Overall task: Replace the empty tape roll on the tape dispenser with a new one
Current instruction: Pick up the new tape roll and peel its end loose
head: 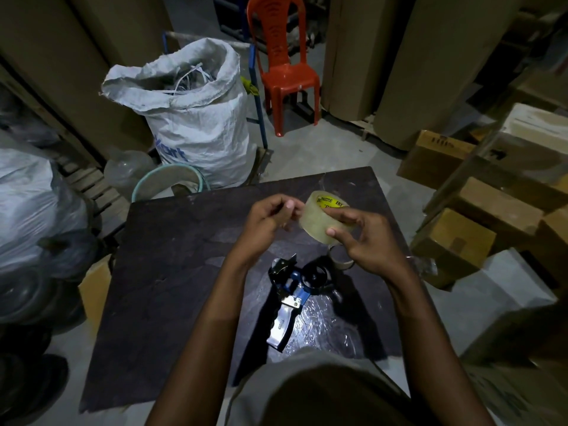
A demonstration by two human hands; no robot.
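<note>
A full roll of clear tape (319, 221) with a yellow core label is held above the dark table (172, 256) in my right hand (365, 238). My left hand (270, 219) pinches at the roll's left edge with thumb and fingers closed; whether it holds the tape's loose end is too small to tell. The tape dispenser (292, 296) lies flat on the table below my hands, blue and black with a metal handle, its black hub bare. An empty cardboard core (342, 262) lies just right of the hub, partly hidden by my right hand.
Crumpled clear film (325, 324) lies on the table by the dispenser handle. A white sack (196, 118), a round tub (169, 182) and a red plastic chair (282, 63) stand beyond the table. Cardboard boxes (461, 238) are stacked at the right.
</note>
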